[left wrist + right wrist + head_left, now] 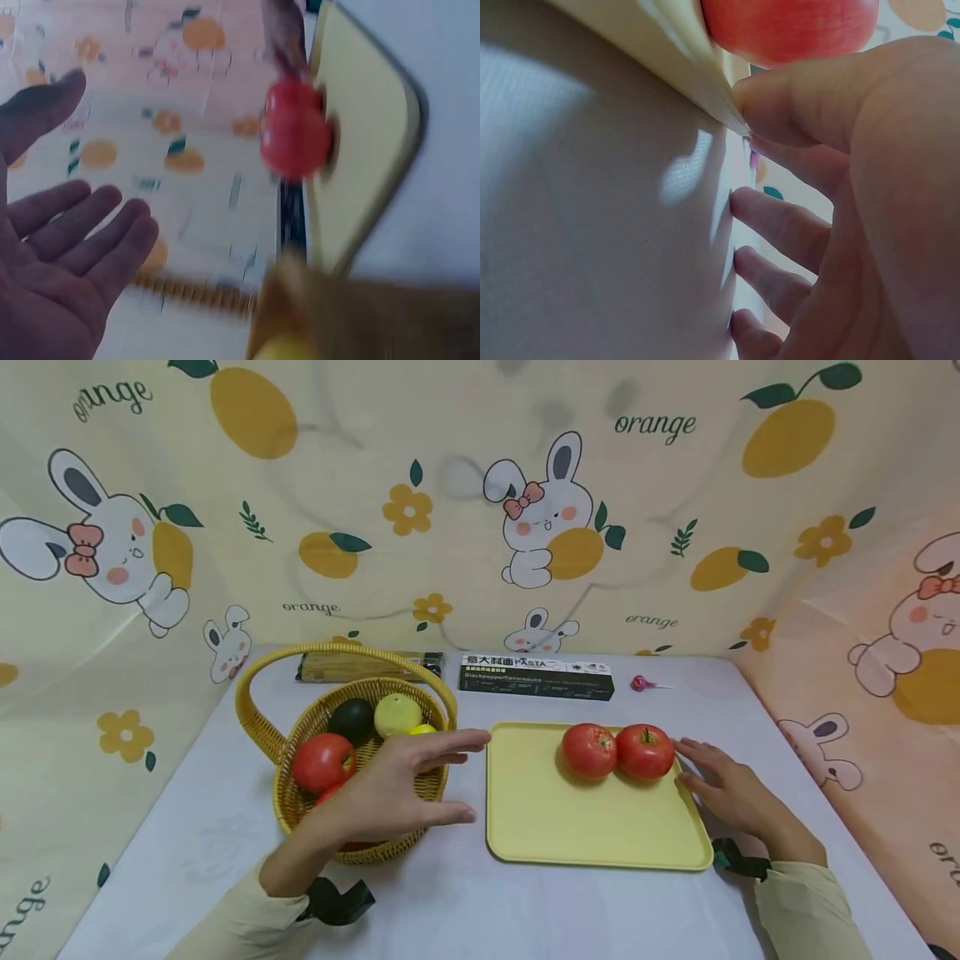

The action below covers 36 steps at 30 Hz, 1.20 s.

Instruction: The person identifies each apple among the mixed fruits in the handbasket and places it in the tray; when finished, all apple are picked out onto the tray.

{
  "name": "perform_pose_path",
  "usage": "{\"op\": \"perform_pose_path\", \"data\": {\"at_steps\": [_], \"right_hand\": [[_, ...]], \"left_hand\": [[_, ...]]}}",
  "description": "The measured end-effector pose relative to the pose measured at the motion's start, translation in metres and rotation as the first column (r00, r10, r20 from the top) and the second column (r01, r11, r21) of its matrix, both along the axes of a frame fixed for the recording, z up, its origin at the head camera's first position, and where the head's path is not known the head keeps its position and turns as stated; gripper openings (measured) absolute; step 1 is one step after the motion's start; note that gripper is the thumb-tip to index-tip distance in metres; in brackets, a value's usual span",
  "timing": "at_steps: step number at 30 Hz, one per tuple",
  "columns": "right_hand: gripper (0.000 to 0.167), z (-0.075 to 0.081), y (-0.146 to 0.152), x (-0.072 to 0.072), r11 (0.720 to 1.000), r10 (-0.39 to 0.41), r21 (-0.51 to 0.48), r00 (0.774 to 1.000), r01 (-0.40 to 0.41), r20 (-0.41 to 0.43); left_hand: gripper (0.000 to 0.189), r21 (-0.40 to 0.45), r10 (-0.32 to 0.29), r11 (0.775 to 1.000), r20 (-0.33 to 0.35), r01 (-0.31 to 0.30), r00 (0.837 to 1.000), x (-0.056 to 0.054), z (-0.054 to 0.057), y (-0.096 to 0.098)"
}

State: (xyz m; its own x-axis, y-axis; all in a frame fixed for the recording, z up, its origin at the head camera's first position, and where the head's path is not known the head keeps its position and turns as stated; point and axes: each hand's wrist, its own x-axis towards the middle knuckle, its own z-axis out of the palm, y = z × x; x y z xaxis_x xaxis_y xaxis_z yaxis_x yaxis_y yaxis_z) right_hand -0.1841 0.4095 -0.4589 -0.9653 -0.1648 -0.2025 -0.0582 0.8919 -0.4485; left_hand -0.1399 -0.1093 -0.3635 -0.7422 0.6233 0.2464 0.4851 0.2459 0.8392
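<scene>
Two red tomatoes [645, 752] sit side by side near the back right of a yellow tray [585, 827]. My right hand [738, 789] is at the tray's right rim, just beside the nearer tomato. In the right wrist view its thumb [780, 105] touches the rim, while several fingertips rest on the tablecloth. My left hand [390, 793] hovers over the right side of a wicker basket [281, 802], thumb and fingers spread apart, holding nothing. The basket holds red round fruit [324, 762], a dark avocado [351, 720], a pale green fruit [397, 715] and something yellow, partly hidden by my hand.
Behind the tray lies a black and white pasta box [536, 677]. A pack of noodles [360, 667] lies behind the basket's tall handle [251, 710]. A small pink-headed item [641, 682] is at the back right. Printed cloth hangs at the back and sides.
</scene>
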Motion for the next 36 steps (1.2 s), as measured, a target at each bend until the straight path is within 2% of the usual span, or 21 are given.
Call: {"op": "perform_pose_path", "data": {"at_steps": [5,8,14,18,23,30,33,36], "right_hand": [[0.075,0.0,0.001,0.0,1.0,-0.005,0.005,1.0,0.005,-0.003],[0.074,0.001,0.001,-0.001,1.0,0.002,-0.001,1.0,-0.002,-0.021],[0.071,0.0,0.001,-0.003,1.0,0.016,-0.01,0.999,-0.016,-0.047],[0.069,-0.001,-0.001,-0.002,1.0,0.014,-0.013,0.998,-0.015,-0.058],[0.069,-0.002,-0.004,-0.001,1.0,0.008,-0.016,0.999,-0.008,-0.051],[0.07,-0.004,-0.003,0.002,1.0,0.0,-0.006,0.999,0.0,-0.049],[0.07,-0.004,-0.001,0.003,1.0,-0.004,-0.002,0.998,0.004,-0.057],[0.07,-0.003,0.0,0.003,1.0,-0.001,-0.002,0.998,0.001,-0.058]], "left_hand": [[0.078,-0.08,0.066,0.994,-0.032,-0.068,0.997,-0.002,0.005,-0.051],[0.076,-0.116,0.082,0.99,-0.039,-0.087,0.996,-0.005,0.009,-0.076],[0.068,-0.146,0.106,0.983,-0.045,-0.112,0.993,-0.014,0.015,-0.111],[0.063,-0.195,0.136,0.97,-0.051,-0.144,0.989,-0.018,0.016,-0.119],[0.061,-0.273,0.19,0.94,-0.08,-0.205,0.978,-0.016,0.015,-0.125],[0.06,-0.327,0.209,0.917,-0.096,-0.23,0.973,-0.018,0.013,-0.128],[0.059,-0.393,0.229,0.886,-0.092,-0.247,0.969,-0.02,0.014,-0.129],[0.061,-0.469,0.259,0.843,-0.072,-0.262,0.963,-0.021,0.015,-0.128]]}}
